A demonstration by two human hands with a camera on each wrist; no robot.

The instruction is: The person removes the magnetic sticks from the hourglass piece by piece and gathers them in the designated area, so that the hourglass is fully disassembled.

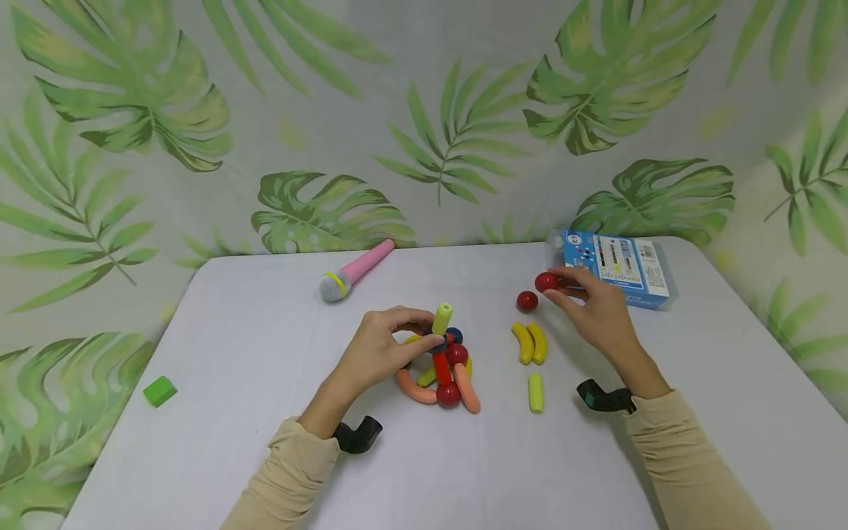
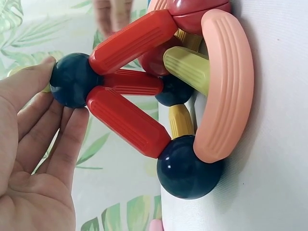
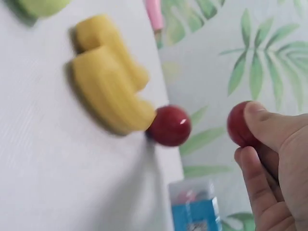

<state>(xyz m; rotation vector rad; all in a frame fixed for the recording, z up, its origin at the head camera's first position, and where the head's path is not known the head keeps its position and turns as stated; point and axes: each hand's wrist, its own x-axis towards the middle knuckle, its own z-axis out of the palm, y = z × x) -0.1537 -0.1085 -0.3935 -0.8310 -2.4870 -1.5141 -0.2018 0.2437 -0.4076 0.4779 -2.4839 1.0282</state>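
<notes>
My left hand (image 1: pixel 384 342) pinches the dark blue ball (image 2: pixel 74 80) at the top of a structure of balls and rods. From that ball a yellow-green rod (image 1: pixel 442 318) points up, and red rods (image 2: pixel 130 122) slope down to lower balls. Curved salmon rods (image 2: pixel 226 86) link balls round the base, with yellow and green rods among them. My right hand (image 1: pixel 599 309) pinches a red ball (image 3: pixel 239 123) between thumb and fingers, raised above the table. Just left of it, a second red ball (image 1: pixel 527 301) lies on the cloth.
Two curved yellow rods (image 1: pixel 531 343) and a straight yellow-green rod (image 1: pixel 536 392) lie right of the structure. A blue box (image 1: pixel 612 266) stands at the back right. At the back lies a pink toy microphone (image 1: pixel 358 269); a green block (image 1: pixel 160 391) sits near the left edge.
</notes>
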